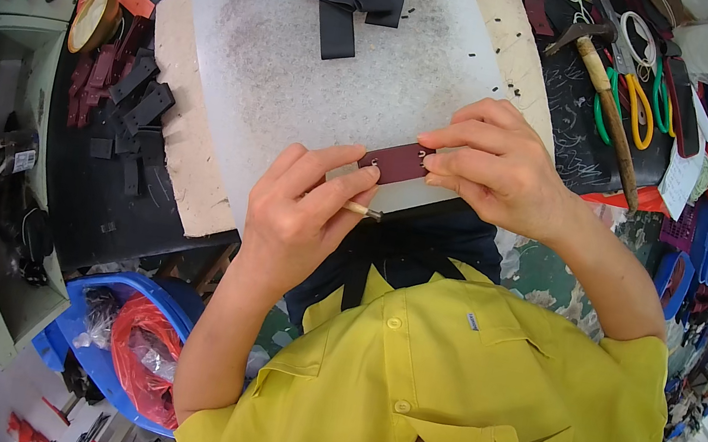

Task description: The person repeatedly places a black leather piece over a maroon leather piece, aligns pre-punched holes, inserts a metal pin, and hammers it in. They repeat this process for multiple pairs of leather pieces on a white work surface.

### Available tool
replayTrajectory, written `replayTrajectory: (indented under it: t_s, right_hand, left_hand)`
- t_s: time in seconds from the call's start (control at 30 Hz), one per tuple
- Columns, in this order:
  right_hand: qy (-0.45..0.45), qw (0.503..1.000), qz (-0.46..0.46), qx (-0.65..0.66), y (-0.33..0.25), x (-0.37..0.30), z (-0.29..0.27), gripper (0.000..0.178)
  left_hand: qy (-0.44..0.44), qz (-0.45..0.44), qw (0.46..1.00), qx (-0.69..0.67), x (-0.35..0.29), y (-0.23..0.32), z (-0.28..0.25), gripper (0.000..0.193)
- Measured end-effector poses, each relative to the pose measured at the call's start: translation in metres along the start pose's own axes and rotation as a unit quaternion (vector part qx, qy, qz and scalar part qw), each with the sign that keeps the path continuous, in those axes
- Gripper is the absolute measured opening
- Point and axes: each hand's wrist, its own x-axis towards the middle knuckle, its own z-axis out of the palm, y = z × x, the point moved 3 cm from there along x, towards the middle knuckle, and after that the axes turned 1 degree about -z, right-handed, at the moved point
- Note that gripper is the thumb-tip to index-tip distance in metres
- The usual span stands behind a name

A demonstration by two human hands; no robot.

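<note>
A small maroon leather piece (398, 165) is stretched between my two hands above the near edge of a white sheet (292, 89). Small cut or metal-looking marks show near both of its ends; I cannot make out which. My left hand (295, 207) pinches the left end. That hand also keeps a thin tool with a pale handle and metal tip (362, 210) tucked under its fingers, pointing right. The fingers of my right hand (499, 166) close on the other end. Farther off on the sheet lie several overlapping black leather strips (337, 34).
Maroon and black leather pieces (148, 107) are heaped at left, by a round container (94, 23). A hammer (612, 105) and scissors (639, 114) lie at right. Tiny black offcuts (503, 68) dot the sheet's right side. A blue tub (171, 307) holds plastic bags below left.
</note>
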Motion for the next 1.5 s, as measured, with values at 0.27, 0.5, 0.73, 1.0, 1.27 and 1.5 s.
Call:
replayTrajectory:
  t_s: [0.27,0.5,0.73,1.0,1.27,1.5]
  right_hand:
    - [-0.014,1.0,-0.004,0.006,0.0,0.002,-0.002,0.012]
    - [-0.006,1.0,0.001,0.01,0.001,0.0,-0.002,0.01]
    - [0.0,1.0,-0.007,0.012,0.002,0.001,0.0,0.01]
    - [0.017,1.0,-0.007,0.008,0.002,-0.002,0.0,0.013]
    - [0.027,1.0,-0.009,0.013,0.003,-0.002,0.001,0.015]
    - [0.031,0.999,-0.016,0.008,0.003,-0.003,0.001,0.014]
  left_hand:
    - [0.215,-0.298,0.792,-0.487,-0.012,-0.036,-0.028,0.03]
    - [0.108,-0.229,0.966,-0.061,-0.024,-0.024,-0.045,0.007]
    - [0.039,-0.188,0.96,-0.203,0.025,0.025,-0.023,0.019]
    - [0.063,-0.279,0.897,-0.337,0.027,0.012,0.028,0.007]
    - [0.029,-0.234,0.927,-0.292,0.021,0.012,0.028,0.009]
    - [0.053,-0.163,0.953,-0.25,0.023,0.012,0.03,0.01]
